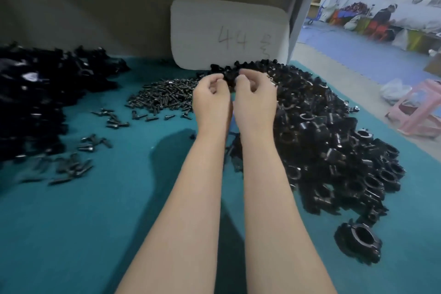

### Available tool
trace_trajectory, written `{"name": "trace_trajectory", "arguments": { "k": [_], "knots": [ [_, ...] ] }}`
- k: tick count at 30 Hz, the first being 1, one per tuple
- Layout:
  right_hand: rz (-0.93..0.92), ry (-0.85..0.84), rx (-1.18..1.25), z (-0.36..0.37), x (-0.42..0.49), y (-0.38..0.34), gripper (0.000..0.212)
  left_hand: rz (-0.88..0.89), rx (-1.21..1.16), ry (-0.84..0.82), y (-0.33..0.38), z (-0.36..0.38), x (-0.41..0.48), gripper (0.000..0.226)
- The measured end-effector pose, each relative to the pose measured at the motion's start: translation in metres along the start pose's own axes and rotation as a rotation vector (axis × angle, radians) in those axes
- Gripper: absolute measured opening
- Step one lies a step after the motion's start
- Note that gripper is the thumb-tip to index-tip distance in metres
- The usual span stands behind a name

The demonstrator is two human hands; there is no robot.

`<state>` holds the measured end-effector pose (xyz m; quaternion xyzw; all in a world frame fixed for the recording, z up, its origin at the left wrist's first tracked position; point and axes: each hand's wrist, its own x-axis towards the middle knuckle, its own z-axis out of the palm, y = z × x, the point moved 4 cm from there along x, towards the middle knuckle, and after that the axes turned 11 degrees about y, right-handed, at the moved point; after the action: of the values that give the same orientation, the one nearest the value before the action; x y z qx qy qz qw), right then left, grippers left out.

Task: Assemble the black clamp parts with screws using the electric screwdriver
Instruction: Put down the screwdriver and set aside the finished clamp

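Both my arms reach forward over the teal table [95, 210]. My left hand [211, 100] and my right hand [255, 100] sit side by side with fingers curled, and their fingertips meet on a black clamp part [229, 80] at the near edge of the far pile. A large heap of black clamp parts [334, 150] runs along the right side. A heap of dark screws [164, 95] lies left of my hands, with loose screws [74, 164] scattered nearer. No electric screwdriver is in view.
Another black pile [43, 102] fills the left side of the table. A white foam board [229, 33] marked 44 leans against the back wall. One clamp ring [360, 241] lies apart at the lower right. A pink stool [420, 110] stands on the floor to the right.
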<state>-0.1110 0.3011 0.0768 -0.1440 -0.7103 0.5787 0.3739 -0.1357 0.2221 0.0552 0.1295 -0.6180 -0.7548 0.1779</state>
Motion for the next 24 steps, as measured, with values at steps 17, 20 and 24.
{"name": "trace_trajectory", "arguments": {
  "k": [17, 20, 24],
  "knots": [
    [-0.065, -1.128, -0.322, 0.236, -0.179, -0.013, 0.030, -0.043, -0.389, 0.838, 0.016, -0.251, 0.094, 0.017],
    [-0.212, -1.117, -0.409, 0.239, -0.172, -0.012, 0.028, -0.043, -0.393, 0.839, 0.017, -0.249, 0.095, 0.020],
    [-0.422, -1.216, -0.523, 0.232, -0.163, -0.008, 0.041, -0.030, -0.403, 0.826, 0.018, -0.239, 0.093, 0.020]
  ]
}}
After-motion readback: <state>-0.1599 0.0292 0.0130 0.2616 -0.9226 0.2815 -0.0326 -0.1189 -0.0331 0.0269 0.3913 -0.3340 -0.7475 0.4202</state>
